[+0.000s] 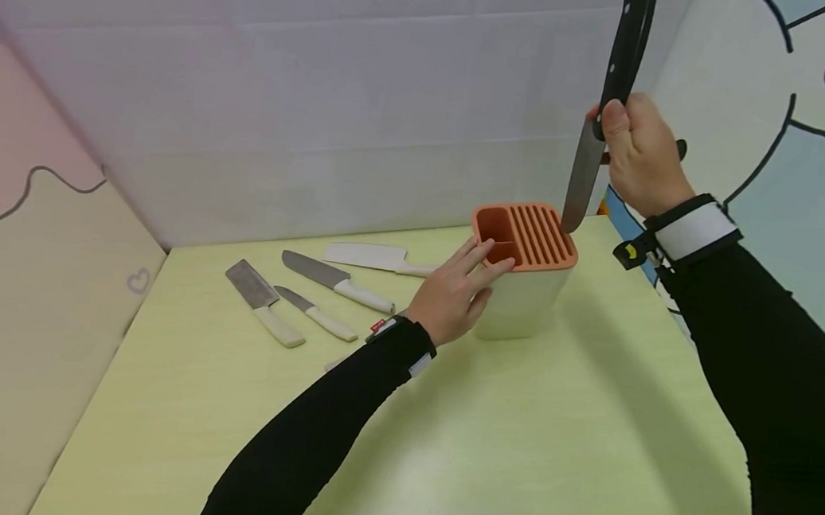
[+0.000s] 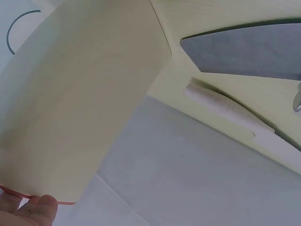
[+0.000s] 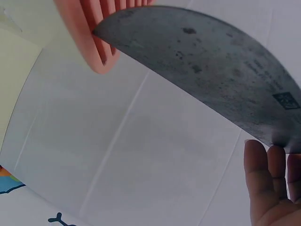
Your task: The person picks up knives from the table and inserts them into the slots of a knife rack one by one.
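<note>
My right hand grips a black-handled knife where handle and blade meet. Its handle points up and its blade down. The blade's tip is right at the right-hand end slot of the orange slotted top of a cream knife block. In the right wrist view the wide, spotted blade overlaps the slots, with fingertips at its lower edge. My left hand rests on the block's left side, extended fingers touching the orange rim beside the square compartments.
Left of the block, several light-handled knives lie on the pale yellow table: a cleaver, a broad knife, a small knife and a square-ended knife. Another blade lies partly hidden under the left forearm. A white wall covering stands behind.
</note>
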Motion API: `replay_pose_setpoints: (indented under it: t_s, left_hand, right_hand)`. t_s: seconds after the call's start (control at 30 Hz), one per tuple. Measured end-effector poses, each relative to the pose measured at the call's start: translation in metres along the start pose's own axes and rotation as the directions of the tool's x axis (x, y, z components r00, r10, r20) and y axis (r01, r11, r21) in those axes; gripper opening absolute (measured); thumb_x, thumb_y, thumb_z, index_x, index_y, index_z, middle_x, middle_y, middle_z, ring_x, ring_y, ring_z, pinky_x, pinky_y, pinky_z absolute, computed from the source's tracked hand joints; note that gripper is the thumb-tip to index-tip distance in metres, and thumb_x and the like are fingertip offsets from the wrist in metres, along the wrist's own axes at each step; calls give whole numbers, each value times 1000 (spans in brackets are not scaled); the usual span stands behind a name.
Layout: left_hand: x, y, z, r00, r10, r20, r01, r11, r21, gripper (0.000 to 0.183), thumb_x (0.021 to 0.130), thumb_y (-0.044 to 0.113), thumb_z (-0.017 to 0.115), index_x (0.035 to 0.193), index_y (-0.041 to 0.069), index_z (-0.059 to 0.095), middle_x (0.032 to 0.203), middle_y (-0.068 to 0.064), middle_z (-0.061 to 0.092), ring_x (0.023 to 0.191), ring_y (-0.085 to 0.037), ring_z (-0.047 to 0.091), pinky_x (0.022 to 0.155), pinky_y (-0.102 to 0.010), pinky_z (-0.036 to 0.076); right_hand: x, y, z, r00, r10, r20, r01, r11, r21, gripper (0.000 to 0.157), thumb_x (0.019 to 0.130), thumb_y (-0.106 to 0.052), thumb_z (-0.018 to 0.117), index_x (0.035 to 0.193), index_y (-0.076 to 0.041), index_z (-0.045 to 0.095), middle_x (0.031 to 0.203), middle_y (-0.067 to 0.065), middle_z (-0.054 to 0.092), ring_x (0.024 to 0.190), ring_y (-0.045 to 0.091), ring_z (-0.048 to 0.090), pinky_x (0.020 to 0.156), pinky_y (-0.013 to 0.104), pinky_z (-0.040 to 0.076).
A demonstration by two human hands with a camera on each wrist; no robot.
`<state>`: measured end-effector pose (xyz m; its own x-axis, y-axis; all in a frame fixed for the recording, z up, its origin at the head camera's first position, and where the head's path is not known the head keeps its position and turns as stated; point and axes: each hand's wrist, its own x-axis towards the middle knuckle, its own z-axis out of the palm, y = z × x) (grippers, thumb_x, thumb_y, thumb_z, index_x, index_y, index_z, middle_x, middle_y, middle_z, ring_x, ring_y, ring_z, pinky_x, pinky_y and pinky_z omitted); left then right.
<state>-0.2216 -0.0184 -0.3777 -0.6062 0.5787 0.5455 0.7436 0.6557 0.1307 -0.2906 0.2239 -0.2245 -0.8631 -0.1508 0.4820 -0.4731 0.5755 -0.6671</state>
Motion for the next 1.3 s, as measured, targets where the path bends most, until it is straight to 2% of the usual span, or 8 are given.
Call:
replay_pose_setpoints:
  t_s: [0.17,0.3,0.57,0.67,0.77,0.83,1.0,1.3]
  left_hand:
    - [3,1,4,1000,-13,-22,12,999,-49,48,91,11,54,138,17,46,143,-18,40,135,-32,27,108,-32,26]
    - [7,4,6,999,-33,-10,32,996,-83,48,90,9,54,137,16,47,143,-18,39,135,-32,26,110,-32,23]
    - [8,7,4,999,-48,-2,48,993,-109,51,88,7,55,138,16,46,144,-18,38,136,-32,24,111,-33,20]
    - [8,9,3,998,-58,-1,57,992,-111,51,88,7,55,138,17,46,144,-17,38,137,-31,23,111,-33,21]
    - [8,11,3,998,-67,4,67,992,-106,51,88,8,56,137,17,47,144,-16,38,137,-30,23,110,-33,23]
    - [9,14,3,997,-72,3,71,992,-108,52,87,8,57,137,18,48,144,-15,39,137,-30,24,109,-32,25]
    - [9,17,4,997,-76,3,76,990,-122,51,86,7,56,136,19,49,144,-14,40,137,-29,25,109,-31,24]
    - [8,17,4,998,-63,-15,61,991,-121,51,86,5,53,135,18,49,143,-15,40,136,-29,25,111,-32,21]
  right_hand:
    - [-2,7,1,1000,11,19,-12,1000,7,41,100,-37,23,118,-9,47,115,5,44,96,19,43,73,26,46]
    - [-6,18,5,999,15,41,-16,1000,15,41,101,-34,22,118,-6,46,114,7,45,95,19,43,72,24,46]
    - [-13,36,16,993,50,110,-55,997,45,41,100,-37,23,118,-7,45,102,8,41,93,21,43,77,33,50]
    - [-17,42,19,990,61,127,-67,997,48,44,100,-37,23,119,-3,44,102,10,42,90,22,44,77,33,50]
    - [-23,47,22,987,74,141,-80,996,37,47,101,-37,23,120,0,44,108,11,45,93,22,46,82,42,50]
    - [-26,50,25,987,80,142,-83,996,20,48,101,-38,22,120,1,44,105,13,45,92,23,46,81,44,48]
    - [-34,57,29,990,76,118,-75,997,-7,50,101,-39,23,118,1,47,89,14,39,82,25,44,70,37,40]
    - [-42,64,35,986,105,126,-109,994,28,52,100,-40,25,116,4,46,94,14,43,90,23,47,80,41,44]
